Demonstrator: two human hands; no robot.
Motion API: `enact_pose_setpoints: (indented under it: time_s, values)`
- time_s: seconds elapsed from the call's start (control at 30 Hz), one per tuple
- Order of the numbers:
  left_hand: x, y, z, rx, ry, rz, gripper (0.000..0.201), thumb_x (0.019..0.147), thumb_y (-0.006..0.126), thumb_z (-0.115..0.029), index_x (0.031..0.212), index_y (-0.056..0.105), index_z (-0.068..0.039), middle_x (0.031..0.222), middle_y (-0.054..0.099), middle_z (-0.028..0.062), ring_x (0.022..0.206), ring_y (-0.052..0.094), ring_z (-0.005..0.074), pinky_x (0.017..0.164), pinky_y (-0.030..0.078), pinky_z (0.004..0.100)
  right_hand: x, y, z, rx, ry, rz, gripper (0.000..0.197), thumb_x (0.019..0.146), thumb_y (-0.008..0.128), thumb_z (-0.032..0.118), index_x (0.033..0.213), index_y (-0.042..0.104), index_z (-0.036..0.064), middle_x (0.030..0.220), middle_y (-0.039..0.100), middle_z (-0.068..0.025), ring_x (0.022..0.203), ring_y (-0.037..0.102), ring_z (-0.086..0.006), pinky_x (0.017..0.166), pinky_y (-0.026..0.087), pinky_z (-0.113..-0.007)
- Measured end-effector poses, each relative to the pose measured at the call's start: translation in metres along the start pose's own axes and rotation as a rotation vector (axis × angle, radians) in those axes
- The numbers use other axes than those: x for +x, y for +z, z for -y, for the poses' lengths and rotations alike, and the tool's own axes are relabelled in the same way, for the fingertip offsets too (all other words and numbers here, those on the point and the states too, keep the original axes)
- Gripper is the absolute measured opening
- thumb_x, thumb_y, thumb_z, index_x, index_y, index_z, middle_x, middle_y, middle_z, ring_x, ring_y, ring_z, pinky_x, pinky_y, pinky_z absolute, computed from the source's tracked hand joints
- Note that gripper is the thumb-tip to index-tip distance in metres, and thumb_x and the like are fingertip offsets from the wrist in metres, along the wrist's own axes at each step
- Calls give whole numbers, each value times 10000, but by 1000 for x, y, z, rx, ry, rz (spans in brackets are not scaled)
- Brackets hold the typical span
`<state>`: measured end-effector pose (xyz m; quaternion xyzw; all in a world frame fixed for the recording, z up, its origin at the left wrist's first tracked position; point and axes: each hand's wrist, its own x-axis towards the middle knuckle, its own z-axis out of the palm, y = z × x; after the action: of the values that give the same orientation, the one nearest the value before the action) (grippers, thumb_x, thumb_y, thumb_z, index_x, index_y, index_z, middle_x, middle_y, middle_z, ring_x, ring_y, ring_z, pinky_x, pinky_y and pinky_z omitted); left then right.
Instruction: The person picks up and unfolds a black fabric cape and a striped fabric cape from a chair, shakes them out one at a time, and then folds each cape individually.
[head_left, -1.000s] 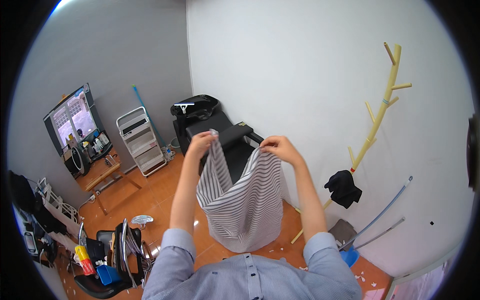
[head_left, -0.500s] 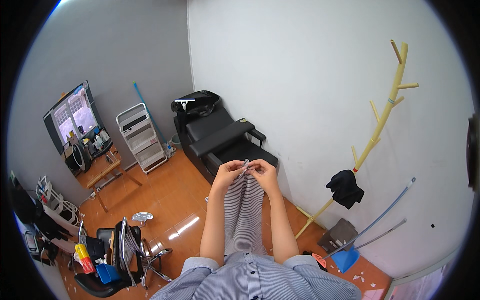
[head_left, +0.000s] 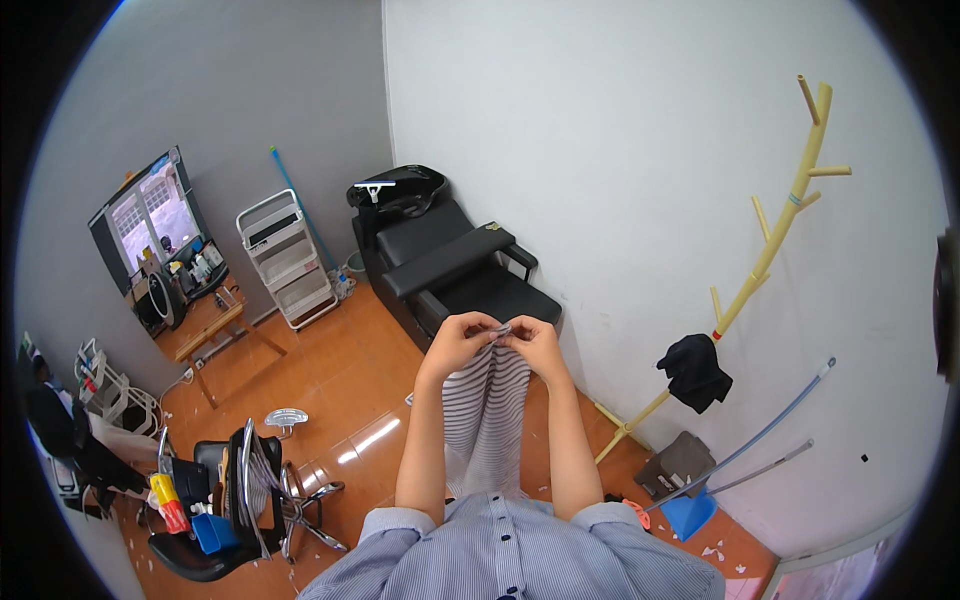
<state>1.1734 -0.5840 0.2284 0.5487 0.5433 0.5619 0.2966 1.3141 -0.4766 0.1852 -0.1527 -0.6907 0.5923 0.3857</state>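
Two bare hands meet near the middle of the view, the left hand and the right hand close beside each other. The fingers of each are bent inward and closed to a narrow pinch, thumb against fingertips, on the gathered upper edge of a long grey-and-white striped cloth; a small twist of it shows between the two sets of fingertips. Exactly which fingers bear on the fabric is partly hidden by the knuckles. From that pinch the cloth hangs straight down below the fingers, in two narrow lengths with a fold between them, its lower end passing behind the front of a blue finely striped shirt. Backs of the hands face mostly upward and outward, wrists angled toward each other. Both forearms reach forward from rolled cuffs, nearly parallel and leaning slightly inward, one on either side of the cloth. Beyond the hands stands a black padded reclining chair with a glossy black basin at its head. To the right, a yellow branching wooden stand carries a draped black cloth near the white wall.
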Motion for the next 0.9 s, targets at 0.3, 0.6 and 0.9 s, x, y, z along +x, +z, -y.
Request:
enact_pose_setpoints:
  time_s: [0.3, 0.6, 0.9]
  values:
    - [-4, -8, 27, 360, 180, -121, 240, 690, 676, -39, 922, 618, -13, 858, 583, 57, 699, 539, 144, 655, 452, 270, 4, -5, 15, -57, -85, -123, 118, 763, 646, -52, 877, 625, -29, 774, 647, -57, 726, 610, -99, 677, 484, -224]
    - [1, -26, 116, 727, -137, -411, 225, 654, 670, -90, 874, 625, -108, 904, 614, 49, 874, 609, 233, 736, 479, 357, 6, -30, 46, -38, -176, -82, 132, 756, 637, -76, 879, 619, -32, 773, 641, -51, 731, 618, -108, 682, 488, -227]
    - [11, -136, 62, 742, -311, 264, 362, 670, 683, -86, 1027, 618, -91, 982, 645, 102, 902, 616, 220, 742, 506, 328, 23, -136, 17, -320, -226, -338, 160, 751, 656, -42, 910, 636, -41, 797, 653, -64, 702, 602, -112, 651, 478, -246]
